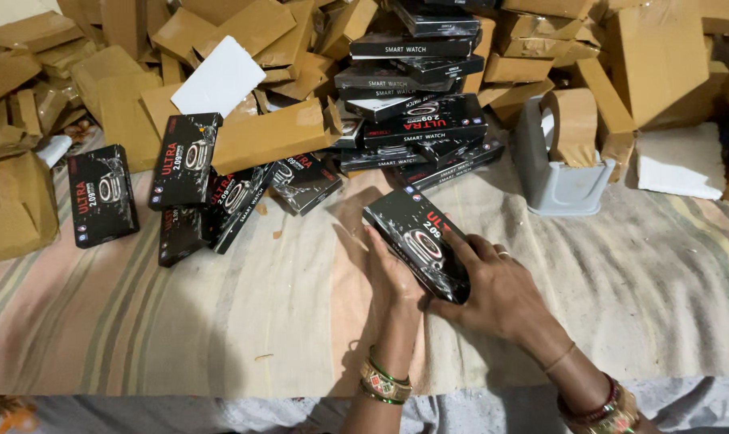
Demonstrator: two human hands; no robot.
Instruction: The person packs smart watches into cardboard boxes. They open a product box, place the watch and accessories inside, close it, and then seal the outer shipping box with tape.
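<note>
— Striped cloth (220,321) covers the surface we work on, and behind it brown cardboard cartons (661,56) are heaped right across the back. From the head view, what have we got in hand?

— One black product box (416,241), lying tilted on the cloth near the middle, just in front of us. Our left hand (392,273) lies against its near long side, fingers fairly flat and spread along the edge. Our right hand (493,293) is curled over the near corner, fingers pressed onto the box, so that grip is closed on it.

— How would it handle, do we think?

— Light and stiff, we judge, a thin cardboard carton. The glossy print looks slippery, so the long edges and corners seem the surest places to hold. Squeezing the broad face might dent it.

— And around it?

— A stack of similar black boxes (416,120) stands just behind, some leaning. More black boxes (183,161) lie scattered to the left, one well apart near the edge (102,195). A flat brown carton (272,137) rests over a few of them, with a white card (220,78) above it. To the right a grey tape dispenser (553,161) holds a brown tape roll (573,124). The stack behind is nearest and could be knocked; the cloth in front of us is open.
</note>
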